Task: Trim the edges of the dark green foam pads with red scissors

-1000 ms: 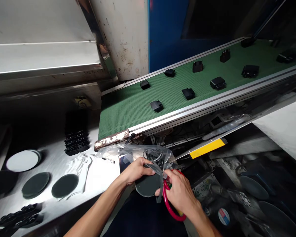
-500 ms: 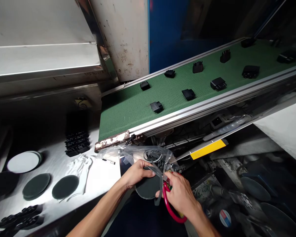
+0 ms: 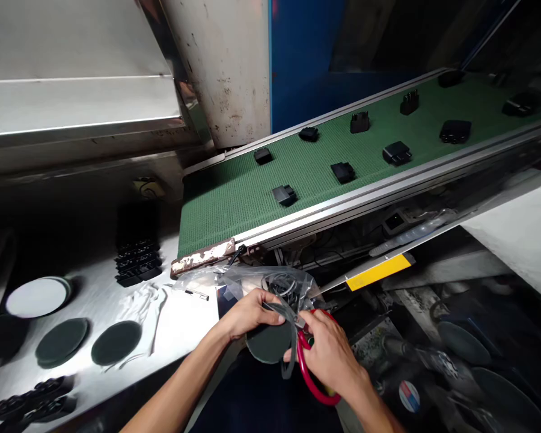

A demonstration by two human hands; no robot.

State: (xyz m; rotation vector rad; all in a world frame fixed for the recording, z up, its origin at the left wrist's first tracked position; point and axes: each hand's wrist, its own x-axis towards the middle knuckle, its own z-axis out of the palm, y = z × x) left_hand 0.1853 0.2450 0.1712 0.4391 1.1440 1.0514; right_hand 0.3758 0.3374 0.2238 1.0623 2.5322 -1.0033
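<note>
Head view: the left hand (image 3: 250,314) is closed on a dark green felt-like disc (image 3: 265,343), thumb on top and fingers behind its edge, low at the bottom centre of the frame; the right hand (image 3: 331,355) is closed around red-handled scissors (image 3: 309,373), with its fingertips (image 3: 307,323) pinching at the disc's upper right edge; the blades are hidden by that hand; a narrow grey-green strip (image 3: 289,361) hangs from the disc between the hands; just behind them, a clear plastic bag (image 3: 270,279) holds dark coiled strips (image 3: 279,285); it rests at the corner of a stainless steel table (image 3: 184,325); on that table, left of the hands, lie dark green discs (image 3: 116,343) and a pale disc (image 3: 36,297), with white scraps (image 3: 139,313) beside them; stacked black comb-like parts (image 3: 137,264) stand toward the left, and more (image 3: 31,406) lie at the lower left corner; above, a green mesh conveyor belt (image 3: 234,204) runs to the upper right, carrying spaced black plastic parts (image 3: 284,195); a yellow plate (image 3: 379,272) sits under its edge; a blue panel (image 3: 302,60) fills the top centre.
</note>
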